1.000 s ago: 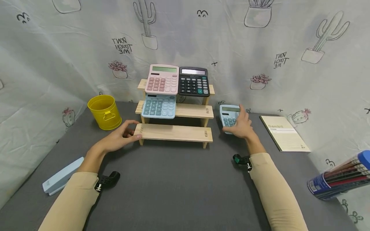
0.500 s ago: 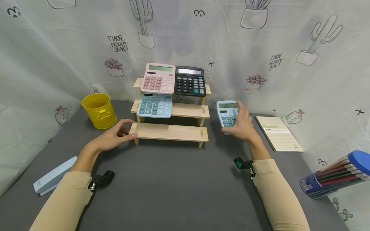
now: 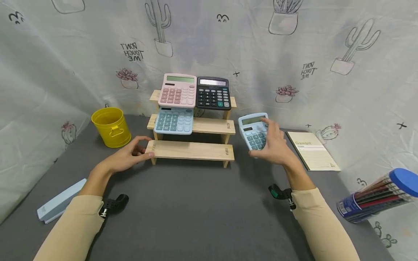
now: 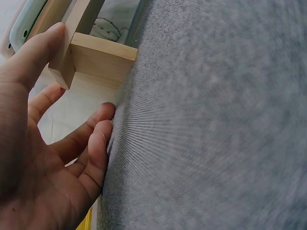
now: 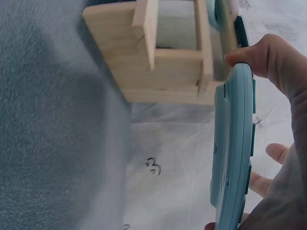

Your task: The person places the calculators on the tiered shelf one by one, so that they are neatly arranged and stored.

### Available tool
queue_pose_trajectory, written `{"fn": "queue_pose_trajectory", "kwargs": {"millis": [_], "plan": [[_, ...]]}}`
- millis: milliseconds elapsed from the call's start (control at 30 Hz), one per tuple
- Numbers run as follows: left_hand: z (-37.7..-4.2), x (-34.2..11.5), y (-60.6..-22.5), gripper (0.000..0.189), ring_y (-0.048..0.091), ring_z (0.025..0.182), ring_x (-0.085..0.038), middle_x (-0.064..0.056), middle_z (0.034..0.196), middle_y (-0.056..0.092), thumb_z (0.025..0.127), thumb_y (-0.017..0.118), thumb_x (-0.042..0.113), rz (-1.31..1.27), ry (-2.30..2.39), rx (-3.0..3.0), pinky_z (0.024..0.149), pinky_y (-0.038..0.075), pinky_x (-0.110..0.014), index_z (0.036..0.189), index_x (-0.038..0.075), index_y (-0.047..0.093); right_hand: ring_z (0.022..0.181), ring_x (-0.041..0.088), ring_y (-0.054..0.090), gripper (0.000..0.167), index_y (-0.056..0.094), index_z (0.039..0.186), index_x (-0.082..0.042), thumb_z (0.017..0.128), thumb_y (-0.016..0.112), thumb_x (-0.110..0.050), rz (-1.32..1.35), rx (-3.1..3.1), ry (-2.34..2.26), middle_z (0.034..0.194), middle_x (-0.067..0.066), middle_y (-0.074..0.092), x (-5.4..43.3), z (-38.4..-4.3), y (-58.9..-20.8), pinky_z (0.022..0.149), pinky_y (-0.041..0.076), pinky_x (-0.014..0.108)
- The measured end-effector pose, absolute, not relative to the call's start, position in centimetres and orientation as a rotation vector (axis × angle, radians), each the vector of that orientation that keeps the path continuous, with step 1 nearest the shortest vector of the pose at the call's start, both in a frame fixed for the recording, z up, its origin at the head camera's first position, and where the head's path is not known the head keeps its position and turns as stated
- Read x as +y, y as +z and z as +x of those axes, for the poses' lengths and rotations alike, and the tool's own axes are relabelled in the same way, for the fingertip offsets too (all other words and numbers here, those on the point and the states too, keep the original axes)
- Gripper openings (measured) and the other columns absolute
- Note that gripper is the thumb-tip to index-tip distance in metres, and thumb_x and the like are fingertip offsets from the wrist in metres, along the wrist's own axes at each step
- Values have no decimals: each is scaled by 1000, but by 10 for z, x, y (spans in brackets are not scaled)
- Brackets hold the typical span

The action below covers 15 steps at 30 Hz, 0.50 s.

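A light blue calculator [image 3: 254,131] hangs tilted above the grey table, right of a three-step wooden rack [image 3: 191,149]. My right hand [image 3: 275,145] grips it by its edges, thumb at the bottom end and fingers at the top; in the right wrist view, the calculator [image 5: 232,143] shows its side. My left hand [image 3: 125,156] pinches the left end of the rack's lowest board, thumb on the board and index finger at its edge. On the top step lean a pink calculator [image 3: 177,90] and a black calculator [image 3: 213,93]. Another blue calculator [image 3: 173,121] leans on the middle step's left half.
A yellow bucket [image 3: 112,128] stands left of the rack, and a light blue stapler [image 3: 62,201] lies by the left forearm. To the right are a notepad [image 3: 313,150] and a clear tub of pencils [image 3: 375,195]. A patterned white curtain [image 3: 254,47] hangs behind.
My right hand has lifted the blue calculator off the table, tilting it and bringing it slightly left toward the rack. The left hand keeps its hold; the head view has shifted slightly.
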State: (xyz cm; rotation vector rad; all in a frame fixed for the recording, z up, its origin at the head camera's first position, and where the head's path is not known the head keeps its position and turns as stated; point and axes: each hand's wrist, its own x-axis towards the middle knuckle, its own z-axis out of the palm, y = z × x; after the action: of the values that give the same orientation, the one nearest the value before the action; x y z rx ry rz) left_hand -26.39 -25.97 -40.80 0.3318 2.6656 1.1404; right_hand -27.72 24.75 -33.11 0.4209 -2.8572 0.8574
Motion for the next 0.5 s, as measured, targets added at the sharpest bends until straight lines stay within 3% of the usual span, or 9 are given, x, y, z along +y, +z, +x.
{"fn": "queue_pose_trajectory", "kwargs": {"millis": [167, 500], "plan": [[-264, -260, -409, 75, 57, 107, -32, -21, 129, 58, 98, 63, 57, 305, 1117, 2684, 81, 46, -38, 154, 26, 25, 122, 44, 30, 117, 18, 158, -16, 66, 89, -32, 520, -2846, 851, 137, 22, 36, 240, -268, -325, 92, 26, 55], [-267, -260, -410, 74, 56, 105, -32, -22, 127, 58, 99, 63, 55, 324, 1134, 2663, 81, 46, -38, 154, 24, 25, 122, 41, 29, 109, 23, 151, -18, 66, 89, -32, 674, -2857, 835, 140, 17, 36, 218, -256, -316, 92, 25, 54]]}}
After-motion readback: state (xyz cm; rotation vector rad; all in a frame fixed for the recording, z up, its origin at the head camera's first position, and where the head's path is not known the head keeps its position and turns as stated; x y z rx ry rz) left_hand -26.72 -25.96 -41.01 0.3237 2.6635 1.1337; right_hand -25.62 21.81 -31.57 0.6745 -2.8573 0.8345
